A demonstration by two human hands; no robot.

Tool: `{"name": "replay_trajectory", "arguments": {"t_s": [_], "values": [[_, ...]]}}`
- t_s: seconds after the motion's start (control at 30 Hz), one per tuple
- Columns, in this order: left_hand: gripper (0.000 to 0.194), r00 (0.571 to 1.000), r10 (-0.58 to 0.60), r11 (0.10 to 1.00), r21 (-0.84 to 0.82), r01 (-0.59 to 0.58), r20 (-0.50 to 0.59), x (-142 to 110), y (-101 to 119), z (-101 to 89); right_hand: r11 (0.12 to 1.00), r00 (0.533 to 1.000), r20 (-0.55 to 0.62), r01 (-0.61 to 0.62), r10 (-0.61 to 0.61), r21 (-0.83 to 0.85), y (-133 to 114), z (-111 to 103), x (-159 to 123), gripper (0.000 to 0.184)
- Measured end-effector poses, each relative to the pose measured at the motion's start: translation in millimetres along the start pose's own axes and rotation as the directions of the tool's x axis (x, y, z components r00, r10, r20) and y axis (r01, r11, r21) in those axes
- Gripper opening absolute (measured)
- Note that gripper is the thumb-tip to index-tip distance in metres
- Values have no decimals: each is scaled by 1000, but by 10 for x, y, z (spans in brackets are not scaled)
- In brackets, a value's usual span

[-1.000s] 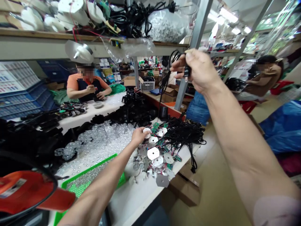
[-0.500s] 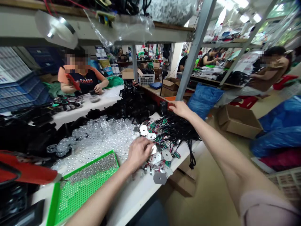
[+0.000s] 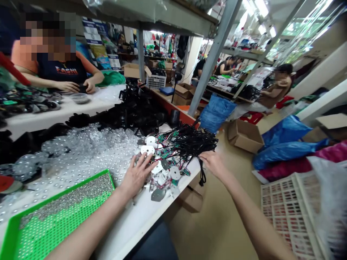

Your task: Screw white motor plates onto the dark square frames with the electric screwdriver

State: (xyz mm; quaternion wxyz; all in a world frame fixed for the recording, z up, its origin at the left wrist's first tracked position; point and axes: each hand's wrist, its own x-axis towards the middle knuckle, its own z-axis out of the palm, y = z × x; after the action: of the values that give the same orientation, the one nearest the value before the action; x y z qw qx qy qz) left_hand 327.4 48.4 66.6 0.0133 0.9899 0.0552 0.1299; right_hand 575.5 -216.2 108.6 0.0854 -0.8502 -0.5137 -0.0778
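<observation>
The left hand (image 3: 137, 176) is over the plates (image 3: 144, 148), palm down. Its fingers are spread, with the fingertips at the near-left side of the pile. The plates lie on the white bench (image 3: 141, 224), close to its right edge. They are flat, pale metal pieces; several show 1 hole at the centre. Green boards (image 3: 164, 154) lie among them.

The right hand (image 3: 213, 162) is at the near-right end of the black cables (image 3: 191, 139), at the bench edge. Its fingers are bent, with the tips close together; whether they pinch a cable cannot be told. The cables are heaped behind and to the right of the plates. Some ends hang over the edge, beside the right hand.

The green tray (image 3: 48, 233) is left of the left forearm and contains metal bits (image 3: 78, 193), massed along its far side. Clear parts (image 3: 89, 144) cover the bench beyond it. Black parts (image 3: 143, 112) are heaped behind these.

Across the bench, 1 co-worker (image 3: 65, 72) has 2 hands at a black piece (image 3: 81, 88).
</observation>
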Motion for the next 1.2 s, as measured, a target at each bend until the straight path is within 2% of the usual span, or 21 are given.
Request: {"name": "replay_trajectory", "arguments": {"t_s": [0.17, 0.3, 0.4, 0.53, 0.63, 0.73, 0.8, 0.87, 0.93, 1.03, 1.1, 1.17, 1.2], "values": [[79, 1000, -14, 999, 31, 14, 3, 20, -17, -41, 985, 984, 32, 174, -173, -14, -370, 340, -17, 27], [79, 999, -42, 999, 27, 41, 27, 72, -5, -91, 982, 982, -16, 187, -187, 1, -484, 502, 14, 30], [70, 996, -69, 997, 24, 67, 51, 63, 59, -164, 979, 978, -95, 191, -184, 68, -377, 424, -11, 28], [43, 988, -154, 986, -63, 155, 18, -22, 282, -234, 965, 956, -278, 154, -91, 212, -267, 139, -21, 28], [43, 978, -208, 972, -114, 205, -15, -97, 444, -190, 938, 919, -394, 108, 33, 330, -327, -8, 23, 29], [51, 968, -253, 959, -131, 250, -1, -152, 549, -125, 906, 882, -454, 86, 124, 415, -424, -32, 67, 29], [54, 959, -283, 948, -154, 277, -15, -160, 632, -128, 888, 871, -469, 94, 146, 450, -482, -20, 68, 29], [49, 957, -289, 933, -230, 275, -28, -129, 759, -172, 876, 873, -468, 116, 135, 469, -552, -24, 46, 28], [46, 955, -297, 884, -372, 283, 19, -49, 913, -225, 863, 881, -463, 159, 94, 479, -641, -52, 17, 26], [56, 927, -327, 706, -605, 367, 181, 118, 1082, -249, 832, 879, -473, 222, 54, 508, -748, -112, 3, 25], [44, 914, -328, 607, -687, 399, 240, 214, 1092, -224, 831, 854, -514, 222, 87, 510, -744, -126, 17, 25], [32, 914, -321, 564, -725, 395, 249, 282, 1011, -196, 871, 836, -542, 201, 86, 448, -677, -104, 25, 25], [31, 913, -321, 544, -741, 395, 251, 308, 944, -192, 893, 842, -536, 197, 57, 404, -638, -82, 20, 26]]}}
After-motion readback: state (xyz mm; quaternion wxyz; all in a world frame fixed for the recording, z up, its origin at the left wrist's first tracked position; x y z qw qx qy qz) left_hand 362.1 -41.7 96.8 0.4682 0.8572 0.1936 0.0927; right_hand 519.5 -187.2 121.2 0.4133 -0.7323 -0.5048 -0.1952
